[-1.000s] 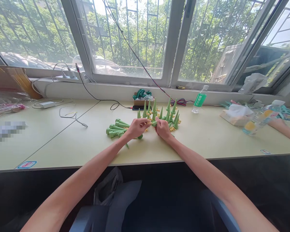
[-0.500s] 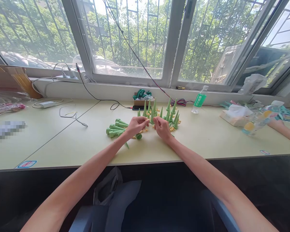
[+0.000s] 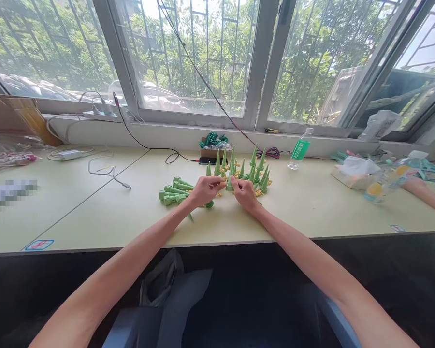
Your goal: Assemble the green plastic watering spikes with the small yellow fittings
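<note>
My right hand (image 3: 243,191) is closed on a green plastic cone spike (image 3: 230,182), its thumb lying along the side and the tip pointing up. Beside it, my left hand (image 3: 205,189) pinches a small yellow piece (image 3: 223,181) against the spike's lower side; the fingers partly hide it. Just behind both hands, several green spikes (image 3: 253,158) stand upright on the table, with small yellow parts at their bases. Several more green spikes (image 3: 170,192) lie in a pile left of my left hand.
A phone (image 3: 208,160) and a small box with green material (image 3: 213,144) are behind the spikes. Rightward stand a water bottle (image 3: 300,149), a tissue box (image 3: 355,178) and a larger bottle (image 3: 379,188), near another person's arm (image 3: 426,193). Cables (image 3: 110,174) lie at left.
My right hand has turned slightly, and more of the spike between my hands now shows. The left fingers have shifted a little to the right, against the spike.
</note>
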The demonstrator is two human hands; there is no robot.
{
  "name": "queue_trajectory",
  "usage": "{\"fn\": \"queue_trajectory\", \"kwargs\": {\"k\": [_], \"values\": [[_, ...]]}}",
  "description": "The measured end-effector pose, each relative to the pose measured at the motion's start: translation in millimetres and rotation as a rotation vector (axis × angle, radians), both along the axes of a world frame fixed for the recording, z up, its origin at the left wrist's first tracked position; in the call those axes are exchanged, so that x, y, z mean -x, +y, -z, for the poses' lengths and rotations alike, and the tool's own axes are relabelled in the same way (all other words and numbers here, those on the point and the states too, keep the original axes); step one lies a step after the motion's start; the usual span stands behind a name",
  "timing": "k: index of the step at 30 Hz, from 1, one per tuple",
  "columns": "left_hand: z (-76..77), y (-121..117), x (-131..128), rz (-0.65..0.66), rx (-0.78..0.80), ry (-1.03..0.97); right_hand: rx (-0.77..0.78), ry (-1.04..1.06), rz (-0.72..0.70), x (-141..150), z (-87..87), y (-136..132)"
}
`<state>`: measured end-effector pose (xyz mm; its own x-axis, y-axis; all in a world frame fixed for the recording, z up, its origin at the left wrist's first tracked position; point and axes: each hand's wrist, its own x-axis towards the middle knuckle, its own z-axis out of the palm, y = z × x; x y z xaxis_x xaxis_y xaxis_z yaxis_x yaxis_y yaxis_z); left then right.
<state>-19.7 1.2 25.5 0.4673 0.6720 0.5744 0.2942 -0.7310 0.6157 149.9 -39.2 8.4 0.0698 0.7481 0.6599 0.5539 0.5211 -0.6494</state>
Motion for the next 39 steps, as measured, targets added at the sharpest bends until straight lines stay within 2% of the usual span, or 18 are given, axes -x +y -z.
{"fn": "queue_trajectory", "kwargs": {"k": [6, 9, 16, 20, 24, 30, 39], "values": [[0.6, -2, 0, 0.021, -0.052, 0.033, 0.059, 0.054, -0.063, -2, 0.5, 2], [1.0, -2, -2, 0.001, -0.023, 0.023, 0.084, 0.084, -0.047, -1, 0.7, 3], [-3.0, -8, -7, 0.057, 0.196, -0.093, -0.045, 0.138, 0.073, -2, -3.0, 4], [-10.2, -11, -6, 0.130, 0.369, -0.237, -0.038, 0.184, 0.002, -4, -2.7, 3], [-16.3, -13, -3, 0.171, 0.470, -0.341, -0.054, 0.119, -0.090, -4, -2.7, 1], [-18.7, -13, -1, 0.179, 0.611, -0.387, -0.130, 0.092, -0.145, -2, -4.0, 1], [-17.9, -10, 0, 0.261, 0.711, -0.390, -0.139, 0.083, -0.142, -5, -0.6, 2]]}}
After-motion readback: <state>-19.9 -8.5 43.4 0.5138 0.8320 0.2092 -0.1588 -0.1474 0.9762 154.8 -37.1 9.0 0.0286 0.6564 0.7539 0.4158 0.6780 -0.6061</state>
